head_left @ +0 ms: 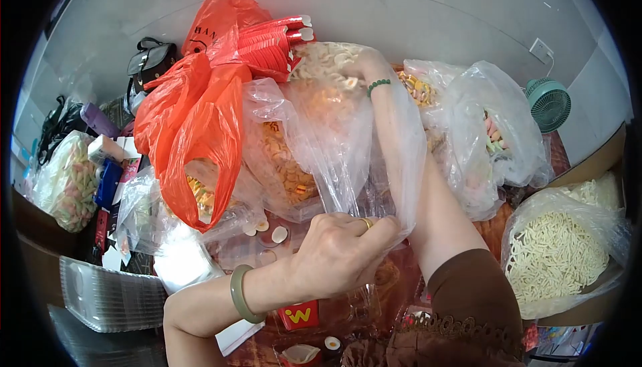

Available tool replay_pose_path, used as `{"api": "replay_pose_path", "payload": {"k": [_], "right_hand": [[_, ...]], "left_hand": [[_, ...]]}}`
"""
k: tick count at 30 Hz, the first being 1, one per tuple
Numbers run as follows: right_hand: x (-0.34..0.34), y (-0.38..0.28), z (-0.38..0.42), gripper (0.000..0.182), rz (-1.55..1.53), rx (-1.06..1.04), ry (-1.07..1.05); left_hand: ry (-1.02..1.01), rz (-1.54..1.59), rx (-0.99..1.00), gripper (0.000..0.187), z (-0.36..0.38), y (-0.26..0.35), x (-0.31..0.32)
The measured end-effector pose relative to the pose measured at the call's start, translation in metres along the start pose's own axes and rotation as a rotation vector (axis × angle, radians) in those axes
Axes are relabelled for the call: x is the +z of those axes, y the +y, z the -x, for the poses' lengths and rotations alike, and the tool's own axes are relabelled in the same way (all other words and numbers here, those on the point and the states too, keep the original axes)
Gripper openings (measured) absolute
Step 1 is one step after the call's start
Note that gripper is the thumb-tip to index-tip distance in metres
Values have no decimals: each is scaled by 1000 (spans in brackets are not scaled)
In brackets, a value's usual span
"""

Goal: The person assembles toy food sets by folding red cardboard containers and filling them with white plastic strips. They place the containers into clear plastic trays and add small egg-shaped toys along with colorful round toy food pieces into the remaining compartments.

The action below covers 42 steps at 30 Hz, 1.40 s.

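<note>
My left hand, with a ring and a jade bangle, is closed round the gathered mouth of a large clear plastic bag. My right arm reaches inside that bag. Near its far end my right hand lies against pale, curved pieces; plastic and the pieces hide its fingers. Left of the bag hang orange-red carrier bags, with flat red cartons stacked at the top. Below my left hand sits a small red box with a yellow mark.
On the right are a bag of pale sticks, another clear bag and a green fan. Stacked clear trays stand at the left, near a bag of pastel pieces. Small round discs lie on the reddish table.
</note>
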State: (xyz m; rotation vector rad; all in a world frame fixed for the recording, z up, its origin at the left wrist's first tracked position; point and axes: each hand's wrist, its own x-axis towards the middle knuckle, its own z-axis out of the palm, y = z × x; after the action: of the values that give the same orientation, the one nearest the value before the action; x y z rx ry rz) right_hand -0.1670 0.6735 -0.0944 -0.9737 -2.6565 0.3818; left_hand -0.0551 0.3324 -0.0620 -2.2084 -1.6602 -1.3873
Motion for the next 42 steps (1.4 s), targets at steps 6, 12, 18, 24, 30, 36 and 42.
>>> {"api": "replay_pose_path", "payload": {"k": [6, 12, 18, 24, 30, 36, 42], "right_hand": [[49, 20, -13, 54, 32, 0, 491], [18, 20, -21, 53, -5, -63, 52], [36, 18, -3, 54, -86, -299, 444], [5, 10, -2, 76, -77, -115, 35], [25, 17, 1, 74, -638, -406, -55], [37, -2, -24, 60, -856, -360, -84], [-15, -12, 93, 44, -1171, -197, 1]], "left_hand": [[-21, -44, -30, 17, -1, 8, 2], [-4, -36, -48, 19, -1, 6, 5], [-10, -36, -16, 21, -3, 6, 11], [69, 17, -14, 21, -1, 1, 14], [-31, -8, 2, 23, -9, -2, 20], [55, 49, 26, 22, -6, -5, 24], [-49, 2, 14, 24, -16, -7, 20]]}}
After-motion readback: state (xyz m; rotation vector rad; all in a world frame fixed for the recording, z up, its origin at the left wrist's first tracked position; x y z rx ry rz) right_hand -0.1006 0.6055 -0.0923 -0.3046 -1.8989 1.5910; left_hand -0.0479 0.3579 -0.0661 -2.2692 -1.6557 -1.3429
